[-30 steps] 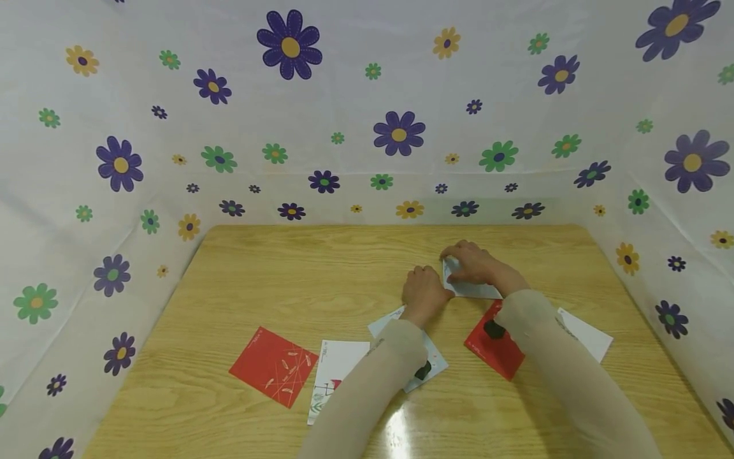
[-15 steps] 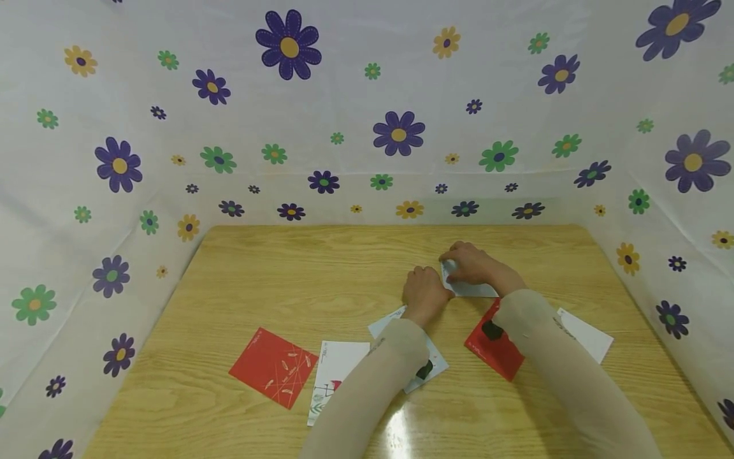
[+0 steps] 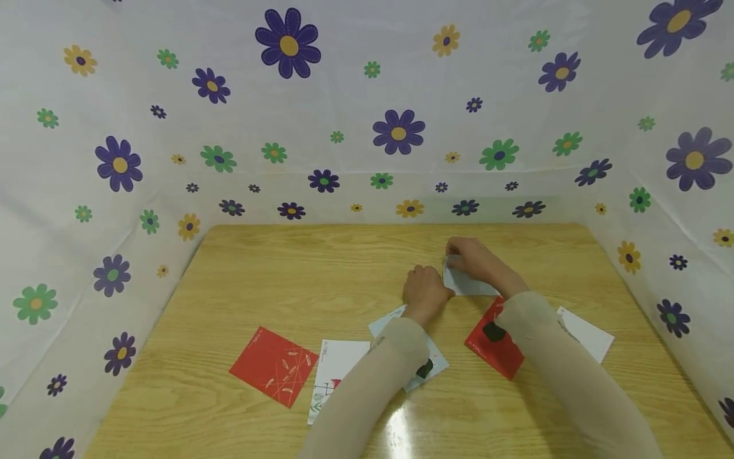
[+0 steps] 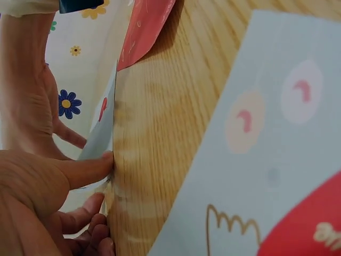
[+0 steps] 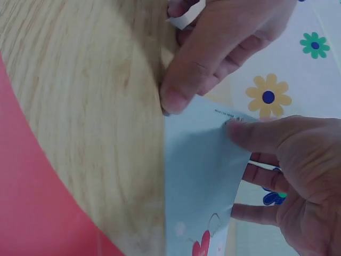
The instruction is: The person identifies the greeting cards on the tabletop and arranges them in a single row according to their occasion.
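Note:
A light blue greeting card (image 3: 461,284) with a red heart stands tilted up from the table at the back right. In the right wrist view, my right hand (image 5: 314,170) pinches its upper part, thumb on the face and fingers behind. My left hand (image 3: 425,293) holds the card's near left corner down at the table, thumb tip on the corner and the other fingers curled. A white strip (image 5: 187,16) shows beside those curled fingers in the right wrist view. Another light blue card (image 4: 234,176), printed with balloons, lies under my left forearm.
A red card (image 3: 484,347) lies near my right wrist, with a white card (image 3: 590,335) farther right. On the left lie a second red card (image 3: 269,366) and a white illustrated card (image 3: 344,354). Behind the wooden table (image 3: 298,274) hangs a flowered curtain (image 3: 344,95).
My right hand has shifted slightly up and right with the card's upper part, and the card tilts differently. My left hand has stayed at the corner.

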The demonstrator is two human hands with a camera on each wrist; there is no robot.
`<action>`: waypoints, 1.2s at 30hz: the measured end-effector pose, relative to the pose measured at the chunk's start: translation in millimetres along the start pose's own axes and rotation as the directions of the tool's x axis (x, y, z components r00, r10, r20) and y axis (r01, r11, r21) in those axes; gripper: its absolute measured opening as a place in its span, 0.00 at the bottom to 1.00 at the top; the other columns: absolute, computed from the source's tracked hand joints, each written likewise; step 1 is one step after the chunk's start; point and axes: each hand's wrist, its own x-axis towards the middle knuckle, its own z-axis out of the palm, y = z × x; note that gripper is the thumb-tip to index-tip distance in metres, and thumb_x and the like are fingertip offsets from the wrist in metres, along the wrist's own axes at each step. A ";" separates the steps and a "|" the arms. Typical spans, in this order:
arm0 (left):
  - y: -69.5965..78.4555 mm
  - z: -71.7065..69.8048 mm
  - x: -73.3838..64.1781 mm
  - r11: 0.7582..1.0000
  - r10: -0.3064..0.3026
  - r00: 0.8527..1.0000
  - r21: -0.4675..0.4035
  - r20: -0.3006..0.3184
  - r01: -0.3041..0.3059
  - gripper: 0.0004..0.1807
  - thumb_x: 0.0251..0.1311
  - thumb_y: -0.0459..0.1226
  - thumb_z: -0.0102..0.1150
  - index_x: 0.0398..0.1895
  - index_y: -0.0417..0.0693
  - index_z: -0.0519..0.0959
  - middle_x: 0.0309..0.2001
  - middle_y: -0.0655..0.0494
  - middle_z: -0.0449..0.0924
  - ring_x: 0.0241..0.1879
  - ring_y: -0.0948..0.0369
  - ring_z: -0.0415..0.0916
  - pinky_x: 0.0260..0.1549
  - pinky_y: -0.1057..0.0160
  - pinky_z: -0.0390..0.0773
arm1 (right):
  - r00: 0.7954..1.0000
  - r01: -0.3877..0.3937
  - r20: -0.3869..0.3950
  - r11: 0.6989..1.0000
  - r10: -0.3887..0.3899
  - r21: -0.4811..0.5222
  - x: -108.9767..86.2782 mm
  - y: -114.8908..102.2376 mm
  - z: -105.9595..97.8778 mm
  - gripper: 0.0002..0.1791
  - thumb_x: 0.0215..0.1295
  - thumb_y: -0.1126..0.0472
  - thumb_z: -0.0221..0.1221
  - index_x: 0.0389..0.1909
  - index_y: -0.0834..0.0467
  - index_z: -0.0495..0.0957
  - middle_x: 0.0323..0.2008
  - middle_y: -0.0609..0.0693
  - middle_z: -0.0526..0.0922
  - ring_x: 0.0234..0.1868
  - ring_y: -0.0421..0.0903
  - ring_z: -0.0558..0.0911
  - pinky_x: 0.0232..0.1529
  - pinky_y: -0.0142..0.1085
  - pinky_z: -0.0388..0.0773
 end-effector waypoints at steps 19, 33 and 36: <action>-22.1 -46.2 18.0 0.717 0.094 0.953 -0.644 -0.287 -0.265 0.06 0.69 0.29 0.63 0.42 0.31 0.84 0.37 0.42 0.87 0.32 0.53 0.85 0.29 0.69 0.81 | 0.925 0.153 -0.347 0.988 -0.155 -0.031 -11.9 -32.0 -49.5 0.03 0.67 0.68 0.67 0.36 0.62 0.82 0.37 0.57 0.86 0.41 0.57 0.82 0.44 0.52 0.79; -49.0 -106.3 25.4 0.618 0.076 0.895 -0.684 -0.439 -0.388 0.08 0.67 0.37 0.69 0.39 0.38 0.86 0.37 0.48 0.86 0.36 0.58 0.80 0.35 0.68 0.78 | 0.801 0.238 -0.577 0.969 -0.157 0.066 -8.0 -63.1 -52.4 0.05 0.67 0.68 0.68 0.36 0.64 0.82 0.35 0.56 0.87 0.37 0.52 0.86 0.42 0.45 0.83; -59.3 -116.2 24.4 0.623 0.120 0.892 -0.666 -0.436 -0.410 0.09 0.67 0.38 0.68 0.42 0.39 0.86 0.38 0.49 0.86 0.36 0.59 0.79 0.35 0.68 0.78 | 0.787 0.258 -0.599 0.961 -0.149 0.101 -6.7 -70.6 -50.4 0.05 0.66 0.68 0.69 0.36 0.64 0.82 0.35 0.56 0.88 0.34 0.51 0.86 0.40 0.36 0.81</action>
